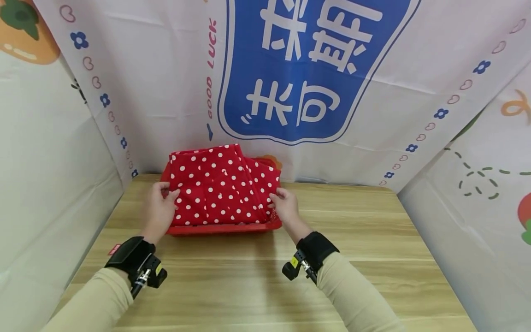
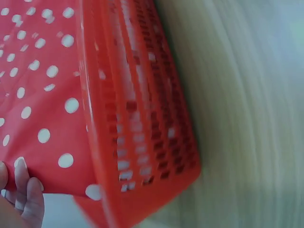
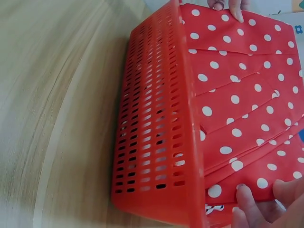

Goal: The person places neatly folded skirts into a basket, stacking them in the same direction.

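Observation:
A red cloth with white polka dots (image 1: 215, 189) lies folded over a red plastic basket (image 1: 224, 228) with slotted walls. My left hand (image 1: 159, 205) pinches the cloth's left edge, thumb on top, as the left wrist view also shows. At the opposite side my right hand (image 1: 286, 205) pinches the right edge close to the basket's corner. In the right wrist view the cloth (image 3: 237, 99) shows several creases and covers most of the basket's opening. Beneath it, the inside of the basket is largely hidden.
The basket stands on a wood-grain table (image 1: 232, 286) near its back edge. Behind rises a white printed curtain (image 1: 174, 92) with a blue sign. White side panels (image 1: 45, 184) flank the table. A small red tag (image 1: 114, 249) shows by the left wrist.

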{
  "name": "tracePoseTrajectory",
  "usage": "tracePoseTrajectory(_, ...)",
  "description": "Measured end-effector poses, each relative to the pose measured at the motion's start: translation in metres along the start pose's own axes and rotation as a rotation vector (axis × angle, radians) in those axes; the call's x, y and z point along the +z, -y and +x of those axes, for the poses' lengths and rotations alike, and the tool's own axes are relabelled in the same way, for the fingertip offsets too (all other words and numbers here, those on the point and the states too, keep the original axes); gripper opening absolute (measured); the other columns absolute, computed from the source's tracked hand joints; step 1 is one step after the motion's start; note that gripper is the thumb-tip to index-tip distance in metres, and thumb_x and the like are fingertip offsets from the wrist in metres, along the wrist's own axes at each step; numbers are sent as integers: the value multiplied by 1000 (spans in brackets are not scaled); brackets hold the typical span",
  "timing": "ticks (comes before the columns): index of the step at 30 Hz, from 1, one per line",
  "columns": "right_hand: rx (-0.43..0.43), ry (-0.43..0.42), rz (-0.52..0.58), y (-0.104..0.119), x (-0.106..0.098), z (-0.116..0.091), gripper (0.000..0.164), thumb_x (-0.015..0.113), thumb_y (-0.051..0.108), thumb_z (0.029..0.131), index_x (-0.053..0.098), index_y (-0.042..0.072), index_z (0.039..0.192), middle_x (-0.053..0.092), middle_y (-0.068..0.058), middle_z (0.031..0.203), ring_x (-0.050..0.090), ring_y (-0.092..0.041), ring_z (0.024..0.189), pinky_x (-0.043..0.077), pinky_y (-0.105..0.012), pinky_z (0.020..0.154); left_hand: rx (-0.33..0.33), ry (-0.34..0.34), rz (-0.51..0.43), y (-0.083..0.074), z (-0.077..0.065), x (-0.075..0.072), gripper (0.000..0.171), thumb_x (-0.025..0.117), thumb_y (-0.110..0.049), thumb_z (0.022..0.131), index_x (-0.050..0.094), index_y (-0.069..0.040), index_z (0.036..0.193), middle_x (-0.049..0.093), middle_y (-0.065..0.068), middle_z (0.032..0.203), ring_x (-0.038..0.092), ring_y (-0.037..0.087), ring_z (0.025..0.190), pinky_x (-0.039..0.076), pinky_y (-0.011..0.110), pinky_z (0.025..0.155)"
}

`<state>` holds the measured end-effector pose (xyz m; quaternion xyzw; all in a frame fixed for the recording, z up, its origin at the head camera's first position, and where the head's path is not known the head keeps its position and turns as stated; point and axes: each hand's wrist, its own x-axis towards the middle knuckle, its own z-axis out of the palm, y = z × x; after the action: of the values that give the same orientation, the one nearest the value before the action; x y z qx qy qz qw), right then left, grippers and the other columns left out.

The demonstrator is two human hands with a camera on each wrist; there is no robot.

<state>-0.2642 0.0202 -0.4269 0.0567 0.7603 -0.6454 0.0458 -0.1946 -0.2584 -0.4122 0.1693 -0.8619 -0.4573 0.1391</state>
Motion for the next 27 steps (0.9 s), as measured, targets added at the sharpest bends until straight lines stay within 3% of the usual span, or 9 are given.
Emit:
tracePoseTrajectory(3, 17, -12, -21, -3, 1, 3, 32, 58, 2, 96, 58, -5, 127, 63, -21, 110, 64, -27, 79, 57, -35, 79, -14, 7, -26, 1, 3, 6, 42, 51, -16, 101, 41, 5, 136, 50, 22, 118, 57, 27, 82, 48, 17, 68)
tracePoseTrajectory(5, 34, -11, -36, -5, 1, 6, 34, 57, 1, 96, 56, -5, 129, 62, -21, 111, 65, -29, 85, 57, -35, 79, -9, -7, -12, 2, 5, 10, 41, 53, -16, 101, 44, 5, 135, 52, 21, 114, 57, 25, 78, 46, 14, 64)
tracePoseTrajectory(11, 53, 12, -72, -5, 7, 9, 35, 53, -3, 96, 53, -4, 131, 60, -19, 109, 65, -30, 92, 56, -37, 83, -45, -13, -8, 8, 13, 17, 43, 51, -15, 101, 42, 5, 138, 52, 22, 117, 56, 28, 91, 53, 32, 77)
tracePoseTrajectory(15, 60, 23, -95, -3, 11, 11, 35, 53, -3, 96, 53, -3, 132, 59, -18, 112, 63, -27, 93, 54, -37, 88, -84, -16, -34, 7, 17, 20, 43, 49, -15, 102, 40, 4, 140, 53, 23, 121, 54, 33, 102, 52, 44, 91)
tracePoseTrajectory(22, 98, 31, -114, -4, 15, 16, 40, 58, 2, 96, 49, 1, 135, 56, -17, 122, 58, -29, 108, 52, -41, 93, -149, -38, -48, 0, 20, 27, 42, 48, -14, 102, 40, 3, 141, 53, 24, 127, 51, 36, 111, 47, 48, 99)
tracePoseTrajectory(27, 101, 50, -107, -6, 17, 19, 47, 59, 2, 95, 44, 2, 139, 55, -17, 125, 55, -30, 114, 51, -43, 94, -155, -58, -8, 6, 25, 32, 43, 49, -15, 102, 42, 3, 140, 54, 24, 128, 51, 37, 112, 46, 48, 99)
